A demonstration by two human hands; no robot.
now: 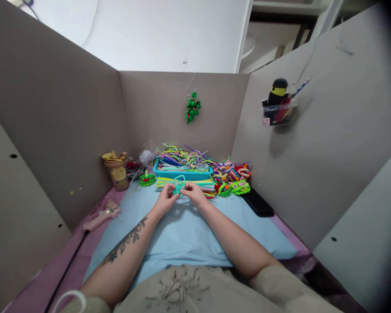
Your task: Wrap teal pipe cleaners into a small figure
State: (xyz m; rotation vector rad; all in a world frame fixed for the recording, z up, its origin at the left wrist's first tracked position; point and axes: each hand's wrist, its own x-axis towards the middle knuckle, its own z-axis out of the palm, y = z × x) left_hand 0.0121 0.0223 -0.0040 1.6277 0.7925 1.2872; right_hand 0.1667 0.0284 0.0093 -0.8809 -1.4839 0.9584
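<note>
A teal pipe cleaner [177, 190] is bent into loops and bunched up between my fingertips, above the blue cloth. My left hand [167, 196] pinches its left side, and my right hand [194, 194] pinches the right side. Some of the bunched part is hidden by the fingers. Just beyond the hands lies a row of straight pipe cleaners [202, 186] in yellow, white and other colours. Behind that row stands a blue basket [185, 175] heaped with many-coloured pipe cleaners.
Green braided pieces [147, 178] lie left of the basket; more [240, 187] lie right, near a black flat object [257, 203]. A pink glue gun [102, 218] with a cord and a patterned cup [117, 174] are left. A clear holder [278, 115] hangs on the right wall.
</note>
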